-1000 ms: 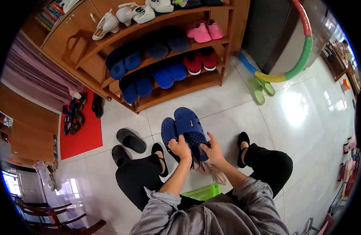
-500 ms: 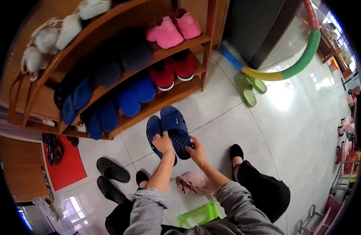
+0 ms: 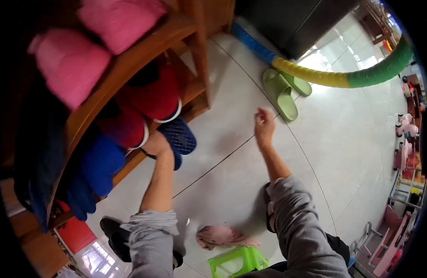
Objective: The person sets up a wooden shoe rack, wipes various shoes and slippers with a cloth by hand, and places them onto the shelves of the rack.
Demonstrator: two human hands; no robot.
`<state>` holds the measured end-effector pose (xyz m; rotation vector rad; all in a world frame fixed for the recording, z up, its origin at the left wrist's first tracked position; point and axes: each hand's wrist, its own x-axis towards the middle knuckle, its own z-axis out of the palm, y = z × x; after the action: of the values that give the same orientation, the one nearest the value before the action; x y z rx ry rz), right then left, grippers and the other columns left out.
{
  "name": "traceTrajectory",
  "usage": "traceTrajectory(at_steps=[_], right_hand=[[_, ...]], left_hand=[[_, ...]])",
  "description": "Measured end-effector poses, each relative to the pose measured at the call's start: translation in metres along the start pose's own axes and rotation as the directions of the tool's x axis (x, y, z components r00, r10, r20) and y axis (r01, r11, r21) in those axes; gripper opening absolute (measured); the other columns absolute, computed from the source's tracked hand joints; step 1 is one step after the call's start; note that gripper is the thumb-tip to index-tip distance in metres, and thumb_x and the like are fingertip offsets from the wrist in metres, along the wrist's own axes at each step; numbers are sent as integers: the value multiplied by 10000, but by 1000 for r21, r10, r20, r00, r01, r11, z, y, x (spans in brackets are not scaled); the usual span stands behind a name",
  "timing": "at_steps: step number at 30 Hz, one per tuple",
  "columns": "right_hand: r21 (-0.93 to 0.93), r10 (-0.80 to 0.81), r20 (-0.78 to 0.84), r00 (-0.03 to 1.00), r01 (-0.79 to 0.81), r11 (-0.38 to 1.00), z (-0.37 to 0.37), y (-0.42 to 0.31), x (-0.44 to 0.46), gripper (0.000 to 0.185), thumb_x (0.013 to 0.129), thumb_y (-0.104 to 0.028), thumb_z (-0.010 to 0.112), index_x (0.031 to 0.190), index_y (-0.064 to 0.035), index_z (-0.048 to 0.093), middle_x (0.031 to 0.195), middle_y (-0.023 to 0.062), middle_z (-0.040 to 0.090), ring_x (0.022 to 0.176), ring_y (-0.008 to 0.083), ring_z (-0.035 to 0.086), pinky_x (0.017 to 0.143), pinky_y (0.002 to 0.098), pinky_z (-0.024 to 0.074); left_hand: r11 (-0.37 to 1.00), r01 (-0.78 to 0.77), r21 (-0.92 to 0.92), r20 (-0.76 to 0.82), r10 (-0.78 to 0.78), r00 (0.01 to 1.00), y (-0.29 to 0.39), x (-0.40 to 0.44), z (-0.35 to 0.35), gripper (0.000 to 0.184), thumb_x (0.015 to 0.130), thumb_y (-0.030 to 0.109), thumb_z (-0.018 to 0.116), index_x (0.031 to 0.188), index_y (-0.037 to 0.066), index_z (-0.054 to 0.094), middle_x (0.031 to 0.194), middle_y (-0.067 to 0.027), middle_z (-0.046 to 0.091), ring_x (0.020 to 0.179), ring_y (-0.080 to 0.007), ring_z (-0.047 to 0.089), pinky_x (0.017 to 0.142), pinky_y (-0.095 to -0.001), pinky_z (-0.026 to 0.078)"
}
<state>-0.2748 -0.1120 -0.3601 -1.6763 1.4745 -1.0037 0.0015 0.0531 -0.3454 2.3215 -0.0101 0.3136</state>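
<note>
My left hand (image 3: pixel 157 144) is closed on a pair of navy slippers (image 3: pixel 180 136) at the lower right of the wooden shoe rack (image 3: pixel 200 60). The slippers' textured soles poke out from under the lowest shelf; their front ends are hidden behind my hand and the red shoes (image 3: pixel 158 95) above. Over the floor to the right hangs my right hand (image 3: pixel 264 124), fingers curled, with nothing seen in it. Nearest to it are green slippers (image 3: pixel 280 95) on the tiles, apart from the hand.
Pink shoes (image 3: pixel 69 65) and blue slippers (image 3: pixel 102 162) fill other rack places. A colourful hoop (image 3: pixel 324 76) leans by a dark cabinet (image 3: pixel 292 23). Near my feet are a pink cloth (image 3: pixel 222 236), a green stool (image 3: pixel 239 262) and black shoes (image 3: pixel 115 238).
The navy slippers have gone from in front of me to the low part of the rack in my left hand. My right hand has let go of them and moved right. The view is closer to the rack.
</note>
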Motion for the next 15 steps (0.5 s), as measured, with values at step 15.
traceTrajectory(at_steps=[15], right_hand=[[-682, 15, 66, 998, 34, 731, -65, 110, 217, 507, 741, -96, 568, 1234, -182, 483, 1158, 124, 547, 1045, 354, 507, 885, 419, 422]], left_hand=[[850, -128, 510, 341, -63, 938, -14, 61, 20, 413, 839, 237, 586, 1120, -61, 529, 1083, -148, 604, 986, -258, 563, 867, -317, 442]])
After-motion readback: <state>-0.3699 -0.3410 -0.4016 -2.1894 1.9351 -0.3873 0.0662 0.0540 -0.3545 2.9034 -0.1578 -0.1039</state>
